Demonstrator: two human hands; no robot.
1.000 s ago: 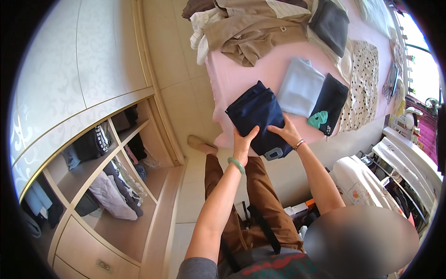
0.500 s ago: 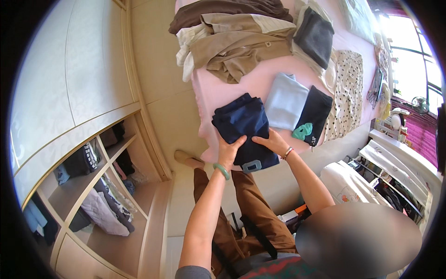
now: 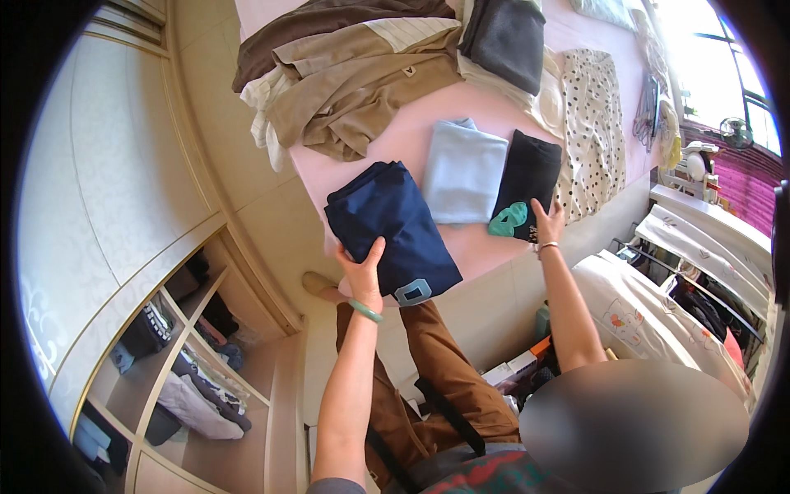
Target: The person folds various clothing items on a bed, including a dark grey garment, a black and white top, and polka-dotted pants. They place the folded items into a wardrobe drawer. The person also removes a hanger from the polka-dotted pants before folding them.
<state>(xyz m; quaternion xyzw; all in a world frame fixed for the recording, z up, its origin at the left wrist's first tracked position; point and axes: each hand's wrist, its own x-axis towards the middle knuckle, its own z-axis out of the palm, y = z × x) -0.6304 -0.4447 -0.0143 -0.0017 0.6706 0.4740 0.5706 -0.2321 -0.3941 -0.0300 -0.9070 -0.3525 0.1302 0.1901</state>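
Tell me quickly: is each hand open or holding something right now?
Left hand: holding the folded navy garment, thumb on top.
Right hand: at the folded black garment's edge; whether it grips cannot be told.

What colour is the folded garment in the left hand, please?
The folded garment is mainly navy blue, clearest in the head view.

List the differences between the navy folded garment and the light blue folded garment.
The navy garment is dark with a grey-blue patch near one edge; the light blue garment is pale, no patch showing. The left hand grips the navy garment; no hand touches the light blue garment. The navy garment looks larger than the light blue garment. Both are folded.
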